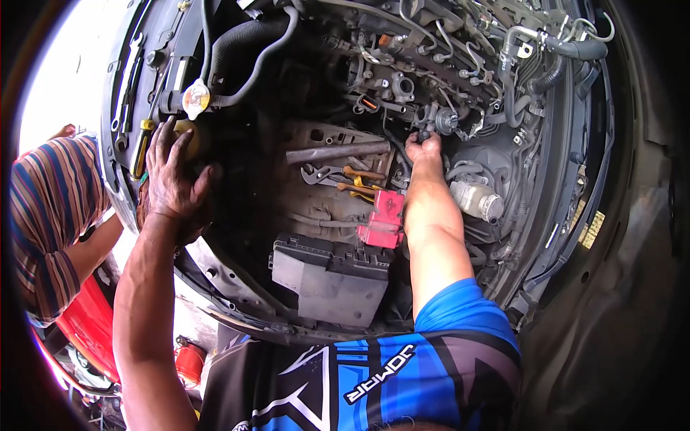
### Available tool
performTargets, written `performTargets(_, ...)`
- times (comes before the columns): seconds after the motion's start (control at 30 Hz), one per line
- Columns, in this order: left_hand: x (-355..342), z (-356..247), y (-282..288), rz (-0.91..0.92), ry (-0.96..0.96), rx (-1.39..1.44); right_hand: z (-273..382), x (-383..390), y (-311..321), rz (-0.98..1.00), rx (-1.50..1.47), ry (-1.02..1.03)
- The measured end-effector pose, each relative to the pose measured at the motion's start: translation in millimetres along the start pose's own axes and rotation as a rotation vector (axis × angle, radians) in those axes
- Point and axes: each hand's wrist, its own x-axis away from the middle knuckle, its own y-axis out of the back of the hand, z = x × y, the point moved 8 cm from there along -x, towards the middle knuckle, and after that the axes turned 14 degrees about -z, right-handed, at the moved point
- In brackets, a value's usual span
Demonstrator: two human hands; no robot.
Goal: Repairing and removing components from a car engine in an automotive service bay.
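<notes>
My left hand (172,172) rests palm down on the front edge of the engine bay, fingers stretched and a little apart. It is smudged dark. Beside its fingers lies a yellow-and-black screwdriver (141,149), and a yellowish rounded thing (190,140) shows partly behind them. Deep in the bay, my right hand (424,147) reaches to the engine (402,86). Its fingers are closed round a small dark piece below a round metal fitting (446,121); I cannot make out what that piece is.
Adjustable pliers (323,174), tan-handled tools and a metal tube (338,152) lie on a tray. A red plastic cover (383,218) and black box (330,280) sit nearer me. Wrenches (129,86) lie by the radiator cap (195,98). Another person's striped sleeve (54,215) is at left.
</notes>
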Motion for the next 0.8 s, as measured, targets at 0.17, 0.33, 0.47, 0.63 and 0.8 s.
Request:
performTargets(0.17,-1.0,0.7,5.0,-0.019,0.009,0.012,-3.7,20.5,-10.2,0.043,0.042,0.023)
performTargets(0.33,0.1,1.0,4.3,-0.022,0.051,0.047,10.7,52.0,-7.6,0.081,0.051,0.042)
performTargets(0.47,2.8,4.3,3.1,0.0,0.067,0.041,6.4,98.0,3.1,0.178,0.035,0.008)
performTargets(0.63,1.5,7.1,0.2,0.007,0.074,0.054,0.2,179.1,18.9,0.35,0.138,-0.054)
performTargets(0.8,6.1,14.3,2.2,0.048,0.105,0.06,-20.0,293.1,32.9,0.747,0.176,0.146)
